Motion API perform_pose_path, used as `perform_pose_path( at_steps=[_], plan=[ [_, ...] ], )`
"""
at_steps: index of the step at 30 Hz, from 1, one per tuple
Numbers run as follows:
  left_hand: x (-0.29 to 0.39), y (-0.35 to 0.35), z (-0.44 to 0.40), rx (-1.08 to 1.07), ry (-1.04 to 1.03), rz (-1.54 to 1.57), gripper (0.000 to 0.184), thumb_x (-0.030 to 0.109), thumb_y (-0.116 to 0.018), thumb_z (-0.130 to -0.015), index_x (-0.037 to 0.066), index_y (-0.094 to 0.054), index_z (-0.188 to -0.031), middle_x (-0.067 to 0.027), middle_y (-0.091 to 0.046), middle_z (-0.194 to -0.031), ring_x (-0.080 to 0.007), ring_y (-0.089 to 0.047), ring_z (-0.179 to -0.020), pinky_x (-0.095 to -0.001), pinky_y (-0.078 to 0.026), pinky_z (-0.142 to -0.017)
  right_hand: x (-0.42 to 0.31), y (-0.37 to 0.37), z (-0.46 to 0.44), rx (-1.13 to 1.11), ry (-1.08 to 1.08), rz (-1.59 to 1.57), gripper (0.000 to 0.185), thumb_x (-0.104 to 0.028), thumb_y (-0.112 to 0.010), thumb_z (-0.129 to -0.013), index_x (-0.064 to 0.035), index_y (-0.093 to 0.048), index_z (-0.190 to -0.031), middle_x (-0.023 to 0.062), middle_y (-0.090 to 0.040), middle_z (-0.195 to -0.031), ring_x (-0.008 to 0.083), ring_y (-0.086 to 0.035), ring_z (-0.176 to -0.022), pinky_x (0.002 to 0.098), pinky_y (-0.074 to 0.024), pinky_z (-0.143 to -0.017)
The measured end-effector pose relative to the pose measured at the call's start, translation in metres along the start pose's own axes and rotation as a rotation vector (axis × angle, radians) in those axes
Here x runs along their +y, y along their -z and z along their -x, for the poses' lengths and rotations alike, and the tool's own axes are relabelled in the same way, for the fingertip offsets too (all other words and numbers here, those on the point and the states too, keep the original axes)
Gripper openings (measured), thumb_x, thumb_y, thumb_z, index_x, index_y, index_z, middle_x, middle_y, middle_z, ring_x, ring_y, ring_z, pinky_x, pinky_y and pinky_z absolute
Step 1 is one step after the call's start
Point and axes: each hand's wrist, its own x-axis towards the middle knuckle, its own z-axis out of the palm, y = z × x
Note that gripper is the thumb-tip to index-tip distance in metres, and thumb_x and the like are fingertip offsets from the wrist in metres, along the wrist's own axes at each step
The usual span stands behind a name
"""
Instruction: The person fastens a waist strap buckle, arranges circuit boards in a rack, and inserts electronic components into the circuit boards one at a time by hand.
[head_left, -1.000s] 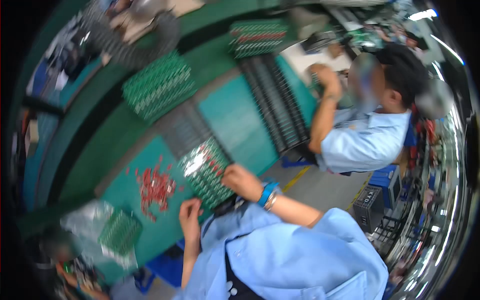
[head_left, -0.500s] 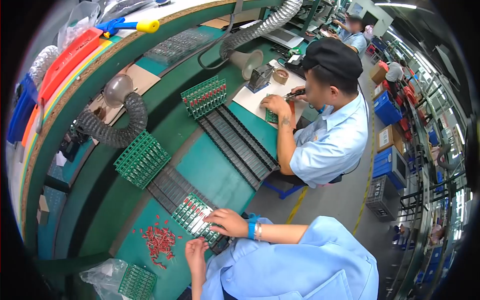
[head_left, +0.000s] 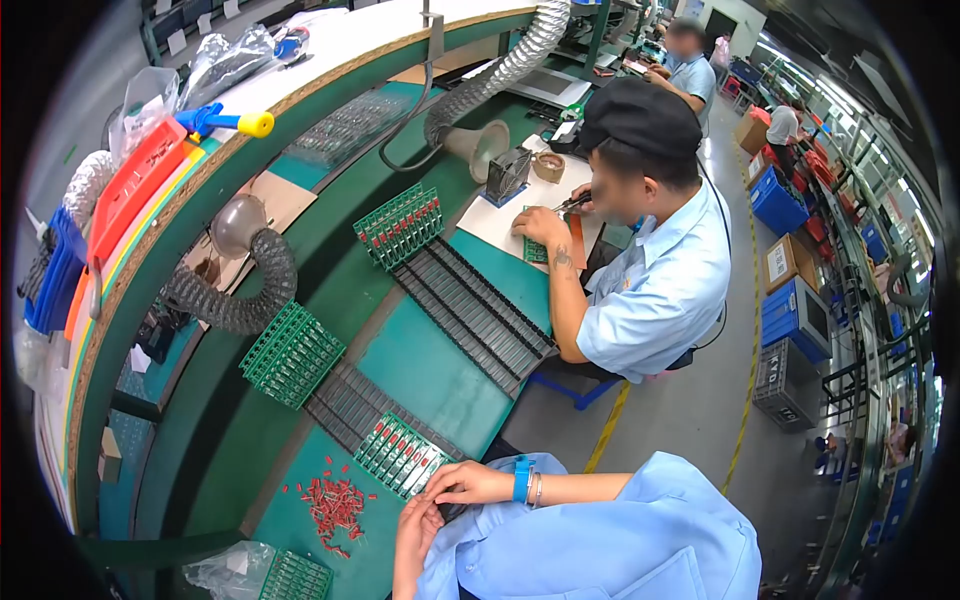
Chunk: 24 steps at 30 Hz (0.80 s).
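While the left hand (head_left: 416, 530) and right hand (head_left: 472, 483) meet at lower centre, whether either grips anything cannot be told; circuit boards (head_left: 400, 455) stand just beside them, and red parts (head_left: 335, 508) lie heaped on the green table (head_left: 425, 355), lower left of the frame

The near boards (head_left: 402, 455) stand on a rack (head_left: 350, 405), which runs out behind them; the left hand (head_left: 416, 530) and right hand (head_left: 470, 484) meet just before them. Left of the near boards lie loose parts (head_left: 335, 507) and, farther left, a plastic bag (head_left: 228, 574). Behind them stands another board group (head_left: 292, 355); to their right, a second rack (head_left: 472, 318), then a co-worker (head_left: 655, 285).
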Motion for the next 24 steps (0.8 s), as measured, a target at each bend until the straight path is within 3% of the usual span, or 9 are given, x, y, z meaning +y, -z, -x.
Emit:
perform_pose_path(
  at_steps=[6,9,11,13,16,19,21,23,24],
  plan=[
    [0.006,-0.032,0.010,0.223,-0.189,-0.384,0.013,0.007,-0.055,-0.087,0.002,-0.051,-0.099,-0.0080,-0.057,-0.072,-0.0144,-0.055,-0.057,-0.0228,-0.048,-0.055,0.001,-0.006,0.004,0.083,-0.206,-0.122,0.017,-0.003,-0.061,-0.081,-0.0034,-0.066,-0.097,0.0035,-0.063,-0.095,0.0115,-0.058,-0.077,0.0215,-0.0478,-0.066],
    [0.022,-0.015,0.025,0.378,-0.395,-0.812,0.021,0.008,-0.059,-0.083,0.002,-0.051,-0.102,-0.0095,-0.057,-0.080,-0.0181,-0.057,-0.068,-0.0268,-0.048,-0.063,0.002,-0.008,0.007,0.119,-0.248,-0.133,0.017,-0.003,-0.060,-0.081,-0.0029,-0.065,-0.098,0.0038,-0.063,-0.094,0.0105,-0.058,-0.076,0.0203,-0.0476,-0.066],
    [0.028,0.021,0.037,0.662,-0.849,-1.692,0.036,0.008,-0.065,-0.074,0.004,-0.051,-0.106,-0.0153,-0.054,-0.101,-0.0260,-0.055,-0.092,-0.0359,-0.046,-0.077,0.005,-0.010,0.009,0.155,-0.290,-0.146,0.017,-0.003,-0.060,-0.081,-0.0024,-0.065,-0.098,0.0040,-0.063,-0.094,0.0094,-0.057,-0.076,0.0191,-0.0474,-0.066],
    [0.029,0.041,0.048,0.850,-0.814,-1.904,0.052,0.008,-0.067,-0.066,0.007,-0.050,-0.115,-0.0178,-0.045,-0.119,-0.0334,-0.045,-0.109,-0.0414,-0.039,-0.088,0.016,-0.011,0.008,0.145,-0.301,-0.144,0.018,-0.004,-0.060,-0.081,-0.0024,-0.065,-0.098,0.0038,-0.063,-0.093,0.0093,-0.057,-0.075,0.0190,-0.0474,-0.066],
    [0.022,0.062,0.048,1.028,-0.892,-2.086,0.059,0.008,-0.067,-0.065,0.009,-0.048,-0.121,-0.0161,-0.043,-0.121,-0.0364,-0.043,-0.109,-0.0418,-0.038,-0.091,0.032,-0.012,0.006,0.105,-0.363,-0.140,0.019,-0.007,-0.060,-0.081,-0.0026,-0.065,-0.099,0.0030,-0.065,-0.090,0.0090,-0.058,-0.072,0.0189,-0.0473,-0.065],
    [0.023,0.094,0.044,0.967,-0.795,-2.099,0.075,0.012,-0.069,-0.063,0.009,-0.038,-0.131,-0.0218,-0.024,-0.139,-0.0434,-0.032,-0.122,-0.0470,-0.033,-0.097,0.030,-0.020,0.001,0.126,-0.311,-0.123,0.020,-0.010,-0.060,-0.081,-0.0032,-0.066,-0.099,0.0023,-0.066,-0.087,0.0081,-0.058,-0.070,0.0189,-0.0475,-0.065],
    [0.024,0.093,0.039,1.042,-0.780,-2.123,0.072,0.011,-0.068,-0.066,0.011,-0.039,-0.132,-0.0221,-0.030,-0.135,-0.0422,-0.038,-0.117,-0.0451,-0.038,-0.093,0.027,-0.023,-0.004,0.053,-0.321,-0.074,0.019,-0.010,-0.059,-0.081,-0.0027,-0.066,-0.098,0.0016,-0.067,-0.086,0.0079,-0.059,-0.070,0.0196,-0.0479,-0.066],
    [0.028,0.101,0.026,1.048,-1.193,-2.090,0.040,0.005,-0.063,-0.072,0.005,-0.056,-0.111,-0.0215,-0.050,-0.120,-0.0315,-0.052,-0.102,-0.0317,-0.041,-0.091,0.018,-0.023,-0.005,0.022,-0.299,-0.064,0.019,-0.010,-0.059,-0.081,-0.0012,-0.065,-0.097,0.0013,-0.067,-0.085,0.0084,-0.059,-0.070,0.0206,-0.0483,-0.065],
    [0.032,0.110,0.024,1.027,-1.226,-2.089,0.040,0.005,-0.063,-0.072,0.005,-0.056,-0.111,-0.0215,-0.050,-0.120,-0.0315,-0.052,-0.102,-0.0317,-0.041,-0.091,0.026,-0.026,-0.005,0.043,-0.282,-0.053,0.019,-0.010,-0.059,-0.081,-0.0012,-0.065,-0.097,0.0013,-0.067,-0.085,0.0084,-0.059,-0.070,0.0206,-0.0483,-0.065]
  ],
)
